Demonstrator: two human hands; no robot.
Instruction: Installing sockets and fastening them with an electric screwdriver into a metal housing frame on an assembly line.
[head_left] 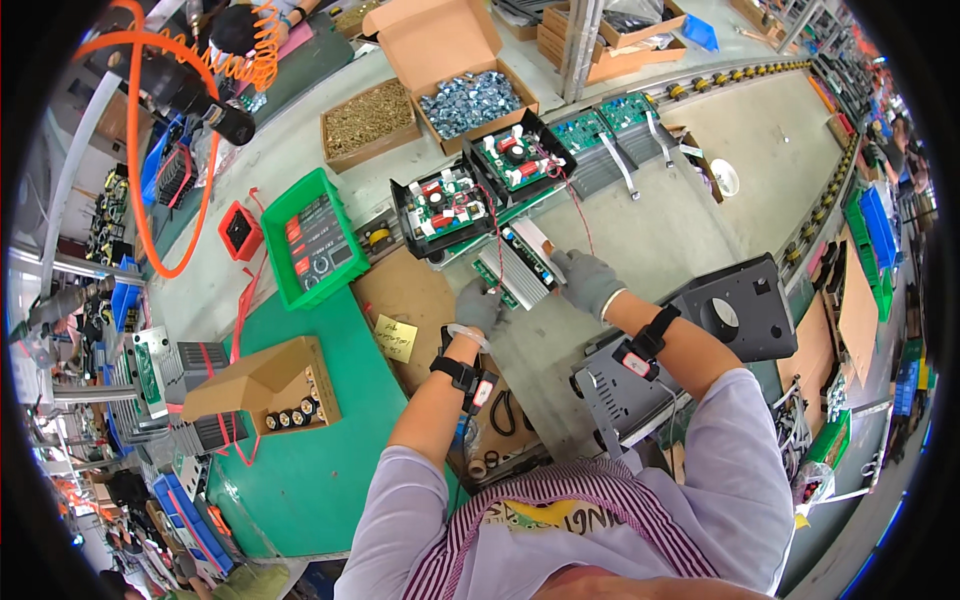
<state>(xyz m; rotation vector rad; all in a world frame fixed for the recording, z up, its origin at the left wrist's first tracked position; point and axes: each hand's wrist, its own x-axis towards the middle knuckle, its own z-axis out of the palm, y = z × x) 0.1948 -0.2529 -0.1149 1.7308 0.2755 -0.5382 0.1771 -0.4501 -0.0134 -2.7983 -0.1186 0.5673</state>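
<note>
Between my two gloved hands is a silver finned heat sink with green circuit boards along its sides [522, 272]. My left hand [478, 306], in a grey glove, has its fingers closed on the near left edge of it. At the far right edge, my right hand [590, 282], also gloved, grips it with thumb and fingers. Just beyond lie two black open housings, the left one [440, 208] and the right one [518, 158], each with a populated board inside. Thin red wires [585, 215] trail from the housings toward my hands.
A green bin [357, 262] of dark labels stands left, near a carton of cylindrical parts [325, 400]. Boxes of brass screws [368, 118] and silver parts [470, 103] sit behind. Black metal panels [765, 305] lie right. An orange air hose [135, 150] hangs upper left.
</note>
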